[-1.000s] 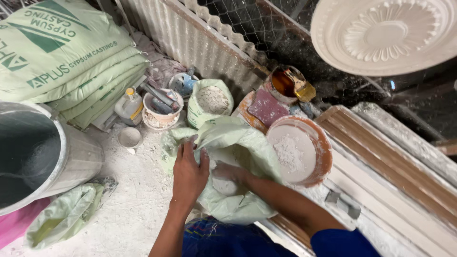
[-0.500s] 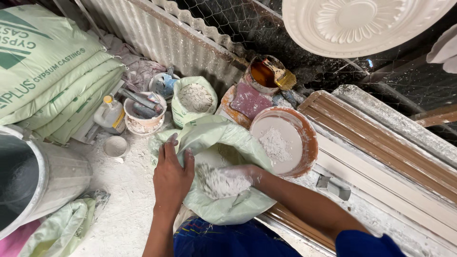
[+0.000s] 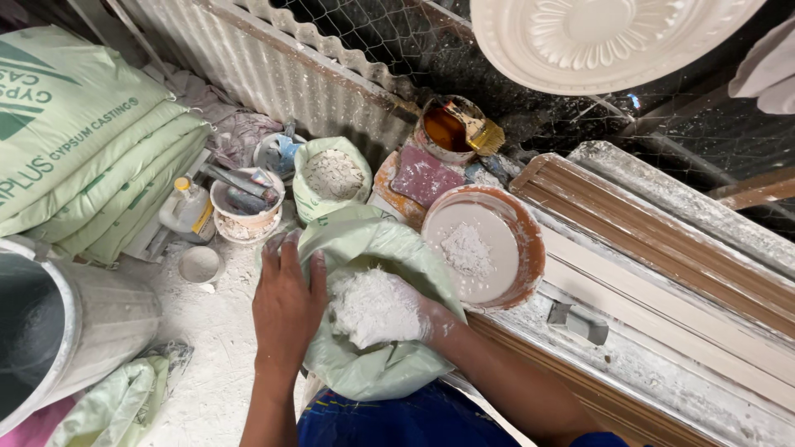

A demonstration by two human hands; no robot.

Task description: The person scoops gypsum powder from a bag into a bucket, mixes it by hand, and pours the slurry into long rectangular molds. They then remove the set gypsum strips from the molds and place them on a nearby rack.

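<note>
— Head view: we see our left hand lying flat, fingers together, pressed on the rim of the pale green bag. Where is the powder?

— Our right hand is cupped around a heap of white powder, just above the bag's mouth and beside the brown bowl.

— What could go wrong, we think?

— Powder is loose; if the hand tilts, it may spill onto the dusty floor or miss the bowl.
</note>
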